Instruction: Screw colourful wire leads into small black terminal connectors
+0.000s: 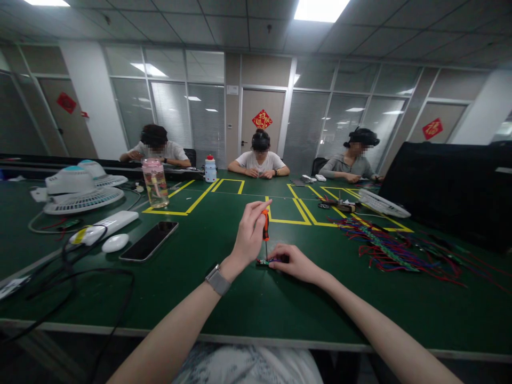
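Note:
My left hand (251, 230), with a watch (218, 279) on its wrist, is closed round the orange and black handle of a screwdriver (266, 229). The screwdriver stands upright, its thin shaft pointing down at a small green circuit board (262, 262) on the table. Whether the tip sits in a screw is too small to tell. My right hand (294, 262) rests on the table, its fingertips pinching the right side of that board and covering part of it.
On the right lies a bundle of wired circuit boards (380, 242) beside a black monitor (448, 192). A phone (150, 241), a white mouse-like case (116, 243), a drink bottle (155, 184) and white fans (82, 189) stand left. Three people sit across the green table (192, 298).

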Motion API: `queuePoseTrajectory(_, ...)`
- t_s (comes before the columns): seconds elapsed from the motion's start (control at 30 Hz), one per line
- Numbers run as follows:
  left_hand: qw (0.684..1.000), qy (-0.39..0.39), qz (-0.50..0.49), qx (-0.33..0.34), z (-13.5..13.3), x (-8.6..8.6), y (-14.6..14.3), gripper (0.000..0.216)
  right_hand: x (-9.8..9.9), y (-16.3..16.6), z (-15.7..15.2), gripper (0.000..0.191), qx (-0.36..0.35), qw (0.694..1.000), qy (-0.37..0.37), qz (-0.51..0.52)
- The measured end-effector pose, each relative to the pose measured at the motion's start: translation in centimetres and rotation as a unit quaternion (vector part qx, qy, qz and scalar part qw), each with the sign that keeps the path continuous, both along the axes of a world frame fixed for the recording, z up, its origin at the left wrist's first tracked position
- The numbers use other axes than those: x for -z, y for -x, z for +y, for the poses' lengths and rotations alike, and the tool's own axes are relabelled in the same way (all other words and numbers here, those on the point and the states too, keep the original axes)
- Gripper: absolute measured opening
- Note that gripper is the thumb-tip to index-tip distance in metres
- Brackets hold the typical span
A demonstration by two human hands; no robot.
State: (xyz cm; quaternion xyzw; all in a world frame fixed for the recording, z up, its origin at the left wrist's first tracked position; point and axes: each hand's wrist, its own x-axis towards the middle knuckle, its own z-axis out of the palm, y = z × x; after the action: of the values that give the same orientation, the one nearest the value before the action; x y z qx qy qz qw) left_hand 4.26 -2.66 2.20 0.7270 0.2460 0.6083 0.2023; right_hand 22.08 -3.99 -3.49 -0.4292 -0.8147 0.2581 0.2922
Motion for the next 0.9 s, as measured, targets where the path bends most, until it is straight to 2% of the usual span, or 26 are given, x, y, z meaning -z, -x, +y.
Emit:
queuePoseTrajectory(0.1, 0.997, 0.027, -0.017, 0.064, 0.5, 0.5, -0.3, 0.039, -0.1, 0.0, 0.0, 0.019, 0.000, 1.000, -0.001, -0.002)
queuePoseTrajectory(0.2, 0.995, 0.051, -0.031, 0.085, 0.5, 0.6, -0.4, 0.038, -0.1, 0.1, 0.0, 0.019, 0.000, 1.000, -0.002, -0.005)
queuePoseTrajectory(0.27, 0.995, 0.054, -0.039, 0.072, 0.3, 0.4, -0.4, 0.033, -0.1, 0.1, 0.0, 0.019, 0.001, 1.000, -0.001, -0.006)
queuePoseTrajectory(0.4, 1.000, 0.009, -0.016, -0.005, -0.2, -0.2, -0.1, 0.020, 0.0, 0.1, 0.0, 0.019, 0.003, 1.000, 0.002, -0.003)
queuePoseTrajectory(0.53, 0.998, -0.010, 0.017, -0.054, -0.5, -0.5, 0.1, 0.022, 0.1, 0.0, 0.1, 0.019, -0.001, 1.000, 0.001, 0.004)
queuePoseTrajectory(0.6, 0.999, -0.002, 0.014, -0.036, -0.3, -0.4, 0.1, 0.030, 0.1, 0.0, 0.1, 0.019, -0.003, 1.000, -0.002, 0.005)
queuePoseTrajectory(0.7, 0.999, 0.019, -0.017, 0.044, 0.2, 0.0, 0.0, 0.036, 0.1, 0.0, 0.1, 0.019, -0.004, 1.000, 0.001, 0.004)
queuePoseTrajectory(0.8, 0.989, 0.080, -0.054, 0.114, 0.4, 0.1, -0.2, 0.036, 0.0, 0.0, 0.1, 0.018, -0.004, 1.000, 0.002, 0.003)
queuePoseTrajectory(0.9, 0.986, 0.104, -0.066, 0.113, 0.3, 0.0, -0.3, 0.031, 0.0, 0.0, 0.1, 0.018, -0.004, 1.000, 0.000, 0.000)
